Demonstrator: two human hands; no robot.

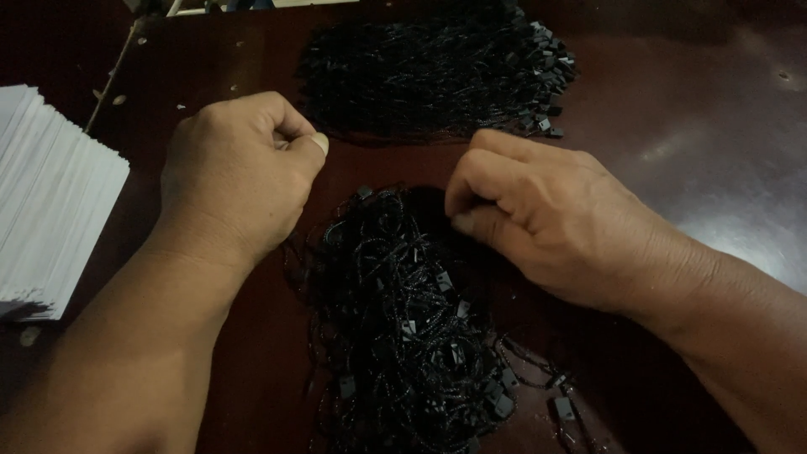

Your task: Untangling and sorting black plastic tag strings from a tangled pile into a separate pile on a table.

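Head view: the left hand [239, 172] is curled into a loose fist, thumb pressed against the forefinger; whether it pinches a cord cannot be told. The right hand [538, 219] is curled too, its fingertips [464, 220] pinching into the top of the near pile [403, 328] of black cords with small plastic tags, which lies loose on the dark bench [714, 109] between both wrists. Beyond the hands lies a far pile [437, 71] of the same cords, neater, tags along its right edge. A paper stack [46, 193] sits at the left edge.
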